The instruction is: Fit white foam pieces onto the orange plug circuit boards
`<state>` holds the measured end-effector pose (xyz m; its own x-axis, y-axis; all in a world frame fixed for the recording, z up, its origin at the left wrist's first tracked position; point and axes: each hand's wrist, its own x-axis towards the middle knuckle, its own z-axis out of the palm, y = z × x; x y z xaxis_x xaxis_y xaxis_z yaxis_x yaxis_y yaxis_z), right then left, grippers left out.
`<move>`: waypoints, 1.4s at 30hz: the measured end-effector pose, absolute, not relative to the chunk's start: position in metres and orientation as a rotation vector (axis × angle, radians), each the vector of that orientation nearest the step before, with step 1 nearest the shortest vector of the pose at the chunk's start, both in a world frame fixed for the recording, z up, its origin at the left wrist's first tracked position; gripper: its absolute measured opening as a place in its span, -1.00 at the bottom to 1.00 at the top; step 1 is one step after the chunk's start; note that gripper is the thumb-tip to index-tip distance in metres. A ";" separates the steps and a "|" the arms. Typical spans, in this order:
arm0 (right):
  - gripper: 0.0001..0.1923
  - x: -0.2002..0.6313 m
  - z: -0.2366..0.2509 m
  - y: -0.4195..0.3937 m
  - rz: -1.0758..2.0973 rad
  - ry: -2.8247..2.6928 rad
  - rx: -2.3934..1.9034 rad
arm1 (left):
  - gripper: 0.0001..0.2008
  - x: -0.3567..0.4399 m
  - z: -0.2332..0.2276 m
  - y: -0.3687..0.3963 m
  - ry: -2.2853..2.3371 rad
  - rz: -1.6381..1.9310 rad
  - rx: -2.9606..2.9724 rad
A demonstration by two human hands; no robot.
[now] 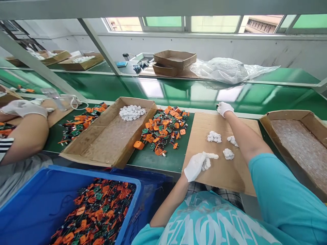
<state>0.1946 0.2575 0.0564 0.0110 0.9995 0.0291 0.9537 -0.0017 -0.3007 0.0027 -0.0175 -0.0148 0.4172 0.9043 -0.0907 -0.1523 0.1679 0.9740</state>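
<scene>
Two gloved hands work over a cardboard sheet [217, 177]: the left hand [198, 165] is curled around white parts, forefinger out; the right hand [224, 108] rests half-closed at the sheet's far edge, grip unclear. Three white clumps [214, 136] lie between them. Orange boards [163, 131] crowd the left; a box [298, 146] flanks the right.

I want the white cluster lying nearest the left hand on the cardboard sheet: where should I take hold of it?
Pinch the white cluster across its narrow sides from straight above. It lies flat on the cardboard sheet, apart from the other clusters, with the left hand just beside it.
</scene>
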 end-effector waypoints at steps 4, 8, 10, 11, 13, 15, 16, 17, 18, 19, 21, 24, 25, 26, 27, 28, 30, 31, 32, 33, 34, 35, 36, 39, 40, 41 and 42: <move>-0.51 0.195 0.067 0.235 0.239 -2.025 -2.061 | -0.23 0.003 -0.015 -0.017 0.792 0.917 1.123; -0.62 0.212 0.074 0.165 0.392 -2.228 -1.841 | -0.33 0.004 -0.015 -0.018 0.794 0.984 1.007; -0.66 0.228 0.070 0.117 0.492 -2.321 -1.736 | -0.35 0.005 -0.014 -0.018 0.804 0.993 0.940; -0.67 0.237 0.066 0.093 0.523 -2.382 -1.685 | -0.36 0.006 -0.013 -0.019 0.814 0.991 0.924; -0.70 0.251 0.055 0.052 0.514 -2.471 -1.567 | -0.41 0.008 -0.011 -0.020 0.848 0.979 0.936; -0.73 0.260 0.042 0.020 0.514 -2.488 -1.468 | -0.47 0.010 -0.009 -0.021 0.901 0.959 0.986; -0.73 0.261 0.036 0.008 0.504 -2.459 -1.453 | -0.50 0.012 -0.008 -0.021 0.929 0.946 1.019; -0.72 0.261 0.031 -0.001 0.480 -2.410 -1.457 | -0.52 0.013 -0.008 -0.022 0.959 0.933 1.060; -0.71 0.260 0.026 -0.009 0.449 -2.349 -1.467 | -0.53 0.015 -0.008 -0.022 0.991 0.919 1.109; -0.70 0.258 0.022 -0.015 0.419 -2.283 -1.480 | -0.54 0.017 -0.008 -0.021 1.022 0.905 1.167; -0.72 0.252 0.016 -0.022 0.400 -2.157 -1.486 | -0.53 0.022 -0.008 -0.020 1.079 0.874 1.317; -0.80 0.248 0.014 -0.025 0.453 -2.052 -1.461 | -0.49 0.033 -0.003 -0.016 1.187 0.791 1.621; -0.82 0.249 0.015 -0.025 0.471 -2.051 -1.452 | -0.48 0.037 -0.001 -0.014 1.221 0.747 1.731; -0.83 0.250 0.015 -0.025 0.482 -2.061 -1.447 | -0.48 0.041 0.002 -0.011 1.246 0.695 1.831; -0.84 0.252 0.016 -0.024 0.489 -2.073 -1.447 | -0.48 0.046 0.005 -0.009 1.258 0.642 1.916; -0.84 0.254 0.016 -0.024 0.493 -2.087 -1.447 | -0.49 0.050 0.008 -0.006 1.259 0.591 1.984; -0.84 0.258 0.018 -0.024 0.502 -2.109 -1.441 | -0.52 0.059 0.013 -0.002 1.257 0.507 2.074; -0.84 0.259 0.018 -0.023 0.514 -2.111 -1.435 | -0.54 0.062 0.014 -0.001 1.260 0.474 2.100; -0.84 0.261 0.018 -0.023 0.540 -2.110 -1.428 | -0.55 0.065 0.015 0.001 1.266 0.448 2.111; -0.84 0.263 0.018 -0.022 0.575 -2.103 -1.427 | -0.56 0.067 0.015 0.002 1.272 0.430 2.112; -0.83 0.265 0.017 -0.022 0.620 -2.087 -1.429 | -0.57 0.068 0.015 0.003 1.278 0.420 2.105; -0.81 0.268 0.017 -0.021 0.666 -2.061 -1.439 | -0.58 0.068 0.015 0.003 1.281 0.419 2.096; -0.80 0.269 0.016 -0.020 0.707 -2.033 -1.450 | -0.59 0.068 0.014 0.004 1.284 0.422 2.087; -0.78 0.273 0.013 -0.019 0.740 -1.999 -1.449 | -0.60 0.065 0.012 0.005 1.284 0.440 2.080; -0.77 0.273 0.013 -0.019 0.721 -2.020 -1.433 | -0.59 0.065 0.011 0.004 1.276 0.448 2.083; -0.77 0.272 0.012 -0.020 0.676 -2.054 -1.422 | -0.59 0.065 0.010 0.004 1.268 0.462 2.085; -0.78 0.271 0.012 -0.020 0.612 -2.092 -1.423 | -0.59 0.065 0.010 0.004 1.258 0.479 2.088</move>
